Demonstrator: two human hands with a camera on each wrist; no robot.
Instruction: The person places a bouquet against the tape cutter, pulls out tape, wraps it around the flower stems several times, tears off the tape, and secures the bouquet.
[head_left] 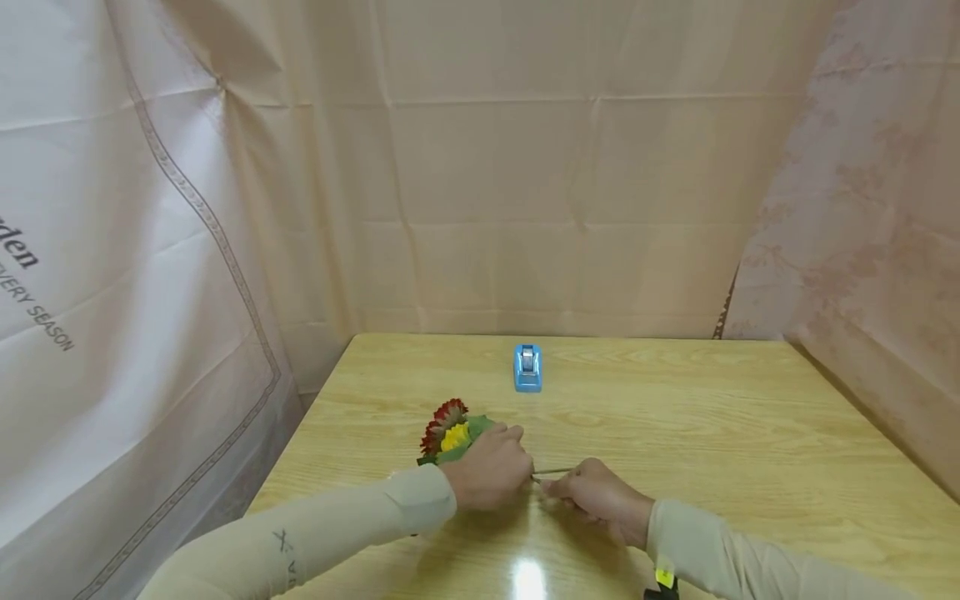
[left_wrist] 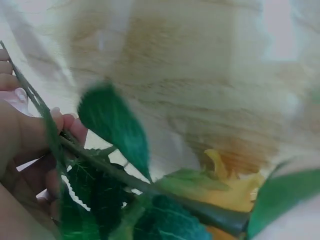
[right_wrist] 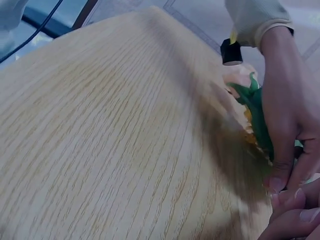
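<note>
Over the wooden tabletop, nearer its left edge than right, brace the flowers, stems gripped in the left hand; work gently where pinched by the right hand.

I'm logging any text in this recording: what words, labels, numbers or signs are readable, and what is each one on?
"rden": on the left curtain, cut off by the picture's edge.
"EVERY SEASON": below it, same curtain, its start at the edge.
Dark marks on the left sleeve: one resembles an X; the rest unclear.
Yellow tag by the right cuff: too small to read.
</note>
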